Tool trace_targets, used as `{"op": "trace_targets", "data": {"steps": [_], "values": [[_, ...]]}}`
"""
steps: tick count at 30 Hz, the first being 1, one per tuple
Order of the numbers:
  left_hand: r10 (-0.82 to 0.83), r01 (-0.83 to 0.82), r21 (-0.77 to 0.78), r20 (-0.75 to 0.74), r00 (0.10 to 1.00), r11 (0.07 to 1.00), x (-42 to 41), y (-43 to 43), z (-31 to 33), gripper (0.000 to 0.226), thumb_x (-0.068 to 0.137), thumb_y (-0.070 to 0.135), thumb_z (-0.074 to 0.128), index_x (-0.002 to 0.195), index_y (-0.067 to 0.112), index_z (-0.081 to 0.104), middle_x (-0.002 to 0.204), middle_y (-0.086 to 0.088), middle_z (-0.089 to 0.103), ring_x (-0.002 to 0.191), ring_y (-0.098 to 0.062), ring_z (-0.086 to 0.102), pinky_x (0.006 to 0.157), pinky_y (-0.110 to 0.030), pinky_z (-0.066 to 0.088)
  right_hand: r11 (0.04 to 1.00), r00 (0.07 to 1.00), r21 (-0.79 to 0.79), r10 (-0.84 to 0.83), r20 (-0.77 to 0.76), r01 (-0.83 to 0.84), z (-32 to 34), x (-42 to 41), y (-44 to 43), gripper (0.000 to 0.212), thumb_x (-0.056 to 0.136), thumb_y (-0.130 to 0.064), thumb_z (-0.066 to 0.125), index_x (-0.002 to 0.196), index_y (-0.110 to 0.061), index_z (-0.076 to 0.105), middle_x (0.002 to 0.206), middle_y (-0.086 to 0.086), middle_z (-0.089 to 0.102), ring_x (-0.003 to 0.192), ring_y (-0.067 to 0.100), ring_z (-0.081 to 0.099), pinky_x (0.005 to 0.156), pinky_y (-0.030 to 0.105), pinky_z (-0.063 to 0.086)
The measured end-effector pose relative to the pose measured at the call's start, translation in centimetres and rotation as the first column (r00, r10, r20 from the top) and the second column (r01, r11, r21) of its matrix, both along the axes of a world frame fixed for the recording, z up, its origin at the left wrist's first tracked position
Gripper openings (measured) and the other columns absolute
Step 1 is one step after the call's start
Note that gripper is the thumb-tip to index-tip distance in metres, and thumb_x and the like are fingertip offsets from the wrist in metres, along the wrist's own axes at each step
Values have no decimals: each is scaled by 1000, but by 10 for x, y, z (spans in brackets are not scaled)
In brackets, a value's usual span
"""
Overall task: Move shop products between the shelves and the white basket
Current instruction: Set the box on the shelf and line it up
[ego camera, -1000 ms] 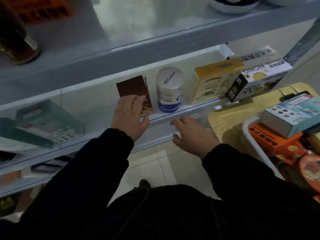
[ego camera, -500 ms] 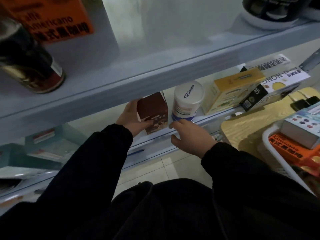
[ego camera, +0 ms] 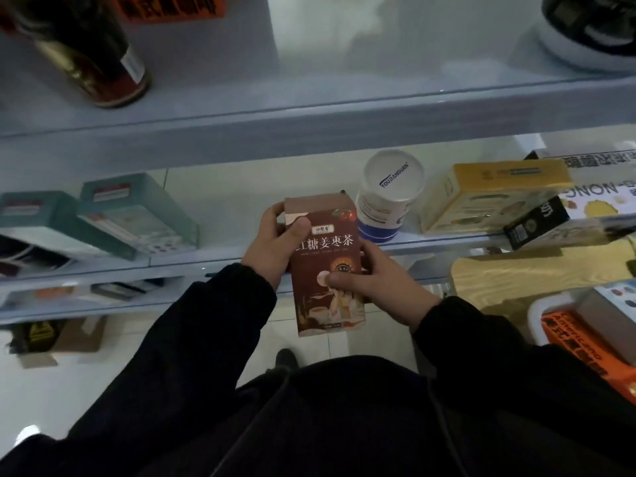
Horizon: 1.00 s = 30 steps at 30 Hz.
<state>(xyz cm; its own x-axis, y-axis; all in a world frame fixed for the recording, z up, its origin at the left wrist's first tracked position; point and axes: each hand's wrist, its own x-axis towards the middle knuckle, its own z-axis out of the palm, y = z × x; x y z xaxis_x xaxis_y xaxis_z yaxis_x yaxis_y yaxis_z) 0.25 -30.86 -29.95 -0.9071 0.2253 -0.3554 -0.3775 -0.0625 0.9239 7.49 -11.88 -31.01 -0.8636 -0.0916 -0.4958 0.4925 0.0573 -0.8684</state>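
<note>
You hold the dark red rectangular cardboard tea box [ego camera: 323, 249] upright, off the glossy pale shelf [ego camera: 206, 261] and in front of its edge. Your left hand [ego camera: 272, 249] wraps the upper left edge, thumb flat on the front. Your right hand [ego camera: 382, 287] pinches the lower right side. The white plastic basket [ego camera: 535, 311] sits well apart, lower right.

Glossy shelf [ego camera: 344, 110], wood-grain tabletop [ego camera: 523, 270] — box [ego camera: 325, 241] seemingly matt cardboard

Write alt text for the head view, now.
Left hand and right hand together hold a dark red tea box in front of a shelf. Behind it stand a white tub and a yellow box; the white basket sits lower right.
</note>
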Motion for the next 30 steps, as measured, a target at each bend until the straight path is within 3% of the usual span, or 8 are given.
{"op": "trace_targets", "data": {"steps": [6, 10, 14, 17, 19, 23, 27, 30], "values": [[-62, 81, -135, 139, 988, 988, 60, -13, -15, 57, 81, 35, 81, 130, 31, 51, 121, -8, 70, 99, -21, 74, 82, -38, 59, 972, 992, -205, -125, -17, 119, -13, 18, 2, 89, 54, -48, 100, 129, -27, 57, 124, 7, 71, 102, 30, 76, 89, 56, 60], [0, 44, -191, 223, 975, 981, 103, -25, -25, 14, 105, 30, 52, 118, 34, 57, 114, -4, 72, 103, -27, 72, 87, -55, 59, 979, 994, -178, -105, -25, 99, -19, 38, -9, 69, 66, -45, 93, 123, -28, 58, 120, 4, 70, 99, 22, 76, 82, 49, 63], [154, -94, -262, 220, 963, 960, 116, -44, -27, 20, 108, 33, 45, 109, 32, 65, 96, 1, 76, 102, -31, 71, 78, -58, 61, 956, 1000, -293, -20, -14, 15, -16, 52, -22, 33, 96, -45, 61, 119, -21, 61, 109, -2, 75, 101, 18, 73, 74, 41, 61], [175, -126, -196, 257, 950, 972, 113, -51, -26, 25, 108, 38, 45, 121, 28, 64, 98, -2, 76, 103, -29, 70, 76, -48, 60, 972, 997, -234, -20, -69, 4, -14, 56, -32, 19, 105, -28, 54, 117, -18, 66, 113, 4, 74, 109, 19, 72, 82, 51, 62], [150, -114, -125, 335, 930, 986, 109, -50, -22, 36, 98, 52, 54, 115, 24, 69, 106, -7, 76, 108, -31, 70, 82, -48, 60, 985, 995, -170, -21, -101, 3, -15, 56, -36, 29, 97, -35, 69, 125, -27, 66, 122, 3, 71, 117, 19, 68, 93, 55, 59], [-83, 32, 122, 442, 893, 992, 100, -46, -17, 58, 89, 55, 62, 118, 6, 70, 116, -21, 72, 105, -38, 67, 107, -57, 47, 982, 997, -190, -17, -71, 3, -20, 55, -41, 100, 64, -53, 93, 149, -35, 44, 141, 4, 61, 130, 25, 61, 104, 54, 52], [-37, 34, 14, 488, 872, 999, 88, -60, -25, 44, 101, 44, 48, 95, 8, 72, 97, -17, 76, 85, -31, 70, 96, -47, 54, 944, 995, -329, -66, -69, 39, -21, 55, -60, 99, 63, -31, 91, 146, -11, 42, 132, 18, 67, 121, 37, 66, 101, 53, 54], [-70, 88, -19, 450, 890, 996, 75, -79, -27, 59, 101, 59, 43, 106, 10, 76, 108, -17, 76, 102, -38, 71, 103, -55, 51, 924, 979, -344, -196, -58, 165, -17, 53, -78, 92, 61, -25, 88, 140, -5, 47, 129, 23, 67, 112, 37, 69, 96, 51, 57]]}}
